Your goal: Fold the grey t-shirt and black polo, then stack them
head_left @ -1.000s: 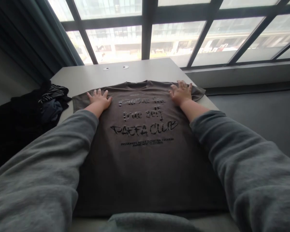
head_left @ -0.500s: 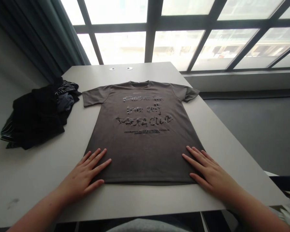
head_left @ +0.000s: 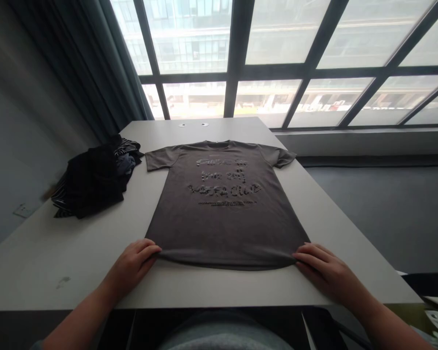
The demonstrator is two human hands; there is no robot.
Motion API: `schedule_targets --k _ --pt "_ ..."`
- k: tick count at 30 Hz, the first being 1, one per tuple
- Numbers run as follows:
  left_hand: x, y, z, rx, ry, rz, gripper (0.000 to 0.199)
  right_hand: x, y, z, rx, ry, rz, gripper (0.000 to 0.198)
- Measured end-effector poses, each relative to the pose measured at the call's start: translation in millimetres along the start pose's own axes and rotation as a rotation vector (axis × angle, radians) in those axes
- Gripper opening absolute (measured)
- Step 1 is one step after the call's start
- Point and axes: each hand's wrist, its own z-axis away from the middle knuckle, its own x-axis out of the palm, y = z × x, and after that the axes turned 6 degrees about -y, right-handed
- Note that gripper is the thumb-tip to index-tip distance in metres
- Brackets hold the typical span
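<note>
A dark grey-brown T-shirt [head_left: 222, 228] lies spread face up, its neck toward the window and its hem toward me. Lettering runs across its chest. My left hand [head_left: 131, 265] is closed on the hem's left corner, fingers pinching the fabric. At the opposite corner, my right hand [head_left: 324, 267] grips the hem the same way. Between the two hands the hem sags in a shallow curve. Both short sleeves lie out to the sides.
The shirt rests on a white table [head_left: 204, 289]. At the left sits a heap of dark clothes [head_left: 91, 182], some striped. Two round inserts are set in the far tabletop. A curtain [head_left: 105, 68] hangs at the left, and large windows [head_left: 273, 43] stand behind.
Both hands were lying flat with fingers spread on the lower shirt; now they have closed on its bottom corners. The view has tilted upward, showing more window.
</note>
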Motion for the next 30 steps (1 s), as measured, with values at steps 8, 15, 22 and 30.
schedule_targets --k 8,15,22,30 --pt "-19.5 11.7 1.7 0.102 -0.095 0.053 0.030 -21.3 -4.0 -4.9 -0.017 -0.100 0.052 0.027" --pt "-23.1 17.5 6.1 0.137 -0.193 0.063 0.030 -30.3 -13.8 -3.4 -0.052 -0.276 0.117 0.028" --pt "-43.2 19.6 1.5 0.035 -0.484 0.105 0.020 -46.1 -24.0 -6.5 0.061 -0.491 0.010 0.023" --pt "-43.6 17.0 -72.3 0.039 -0.461 0.147 0.034 -51.4 36.7 -65.2 0.348 -0.216 0.037 0.039"
